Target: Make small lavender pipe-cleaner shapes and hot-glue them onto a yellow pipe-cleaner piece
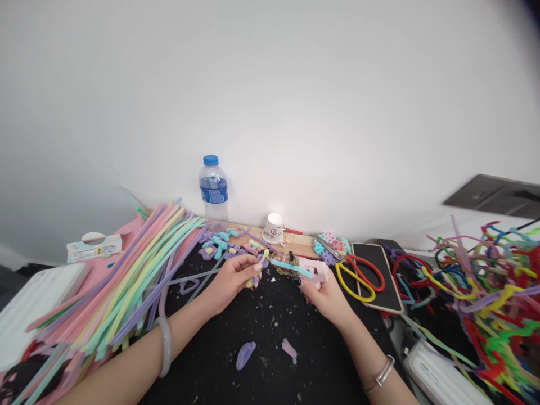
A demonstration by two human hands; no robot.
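My left hand (238, 278) is pinched on a small yellow and purple pipe-cleaner piece (253, 281), partly hidden by the fingers. Just to its right, my right hand (327, 295) grips a pale pink handheld tool (316, 271); its exact kind does not show. A light blue strip (291, 267) runs from this tool toward my left hand. Below the hands, a purple pipe-cleaner loop (245, 355) and a small pink and blue piece (289, 350) lie on the black table mat (219, 371). Bits of fluff are scattered there.
Long pastel pipe cleaners (139, 270) are heaped at left. A water bottle (214, 188) and paper cup (273, 228) stand by the wall. Scissors (358, 278) with red and yellow handles rest partly over a phone-like black slab (382, 275). Tangled coloured pipe cleaners (498, 298) fill the right.
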